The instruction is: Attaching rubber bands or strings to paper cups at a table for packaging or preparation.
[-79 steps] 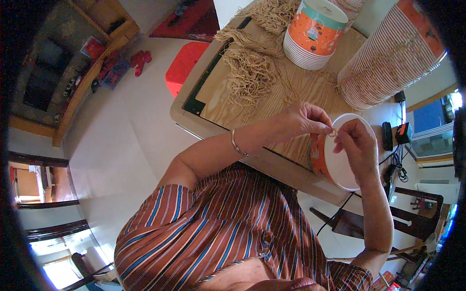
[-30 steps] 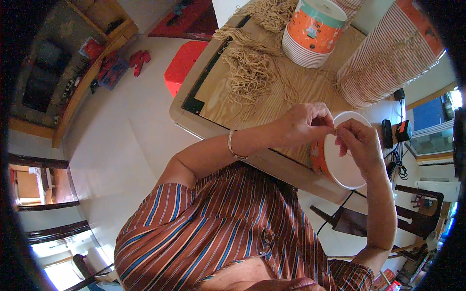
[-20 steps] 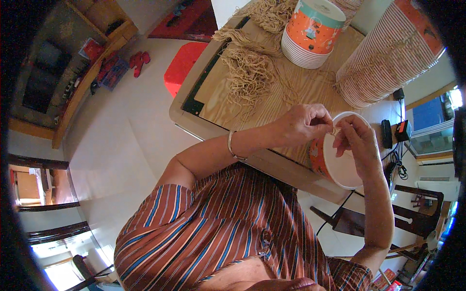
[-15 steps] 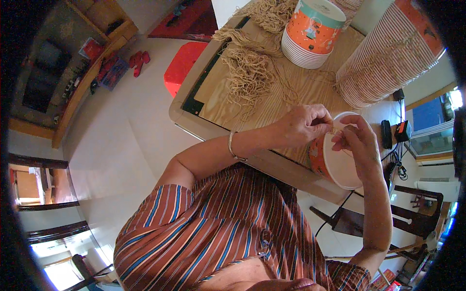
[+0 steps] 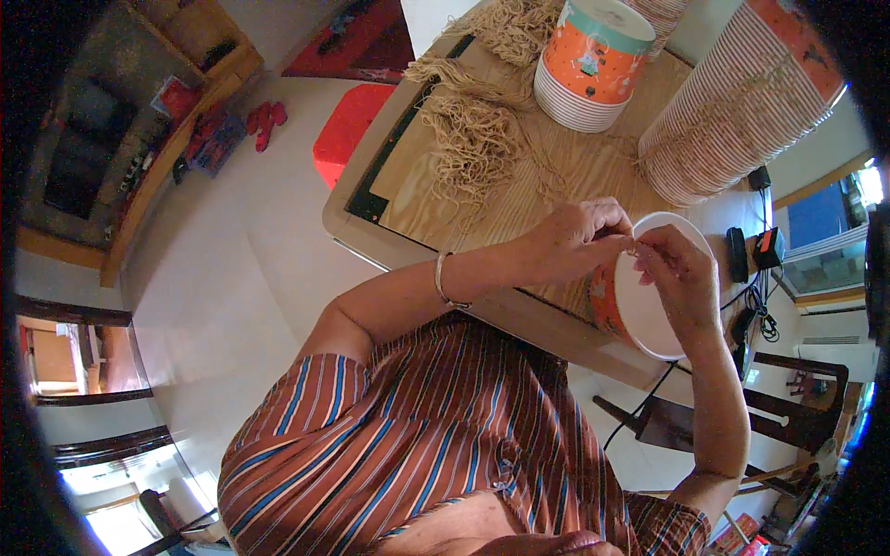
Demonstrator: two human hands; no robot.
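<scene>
A paper bucket with an orange printed side lies tilted at the table's front edge, its white open mouth turned right. At the upper part of its rim, my left hand pinches a thin tan string, thumb against bent fingers. My right hand is in front of the bucket's mouth, its fingertips pinched together against the left ones. Little of the string shows between the fingers. A loose heap of tan strings lies on the wooden tabletop, farther off to the left.
Behind my hands stand a short stack of orange and green paper buckets and a tall leaning stack with strings draped over it. Black adapters and cables are at the right edge. A red stool stands left of the table.
My right fingers have drawn in and closed against the left fingertips; they were more spread before. My left hand and the bucket have hardly moved.
</scene>
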